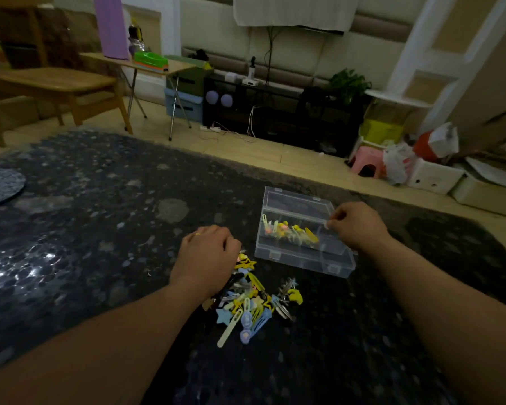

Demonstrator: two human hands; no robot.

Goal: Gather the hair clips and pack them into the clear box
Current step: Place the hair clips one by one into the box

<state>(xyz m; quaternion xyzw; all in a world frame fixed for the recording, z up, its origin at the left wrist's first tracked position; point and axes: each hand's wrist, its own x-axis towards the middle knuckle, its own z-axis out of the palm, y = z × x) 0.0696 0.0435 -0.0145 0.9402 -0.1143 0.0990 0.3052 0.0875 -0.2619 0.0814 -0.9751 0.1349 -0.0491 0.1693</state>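
A loose heap of hair clips [247, 302] lies on the dark speckled rug [85, 229], close in front of the person: yellow stars, pale blue and lilac snap clips, a long cream one pointing toward the viewer, and some metal ones at the right side. Just beyond the heap, to its right, stands the clear box [304, 258] with its lid [292, 200] thrown back flat on the far side. A few clips already lie in its left compartment, mostly yellow with some pink and orange.

The left hand [206, 255], a ring on one finger, rests knuckles-up over the far end of the heap, its fingers [231, 244] curled down onto the clips; whether they have closed on one cannot be told, since the fingertips are hidden. The right hand [355, 225] is at the box's right end, thumb and forefinger pinched together at the rim; anything between them is too small to make out.
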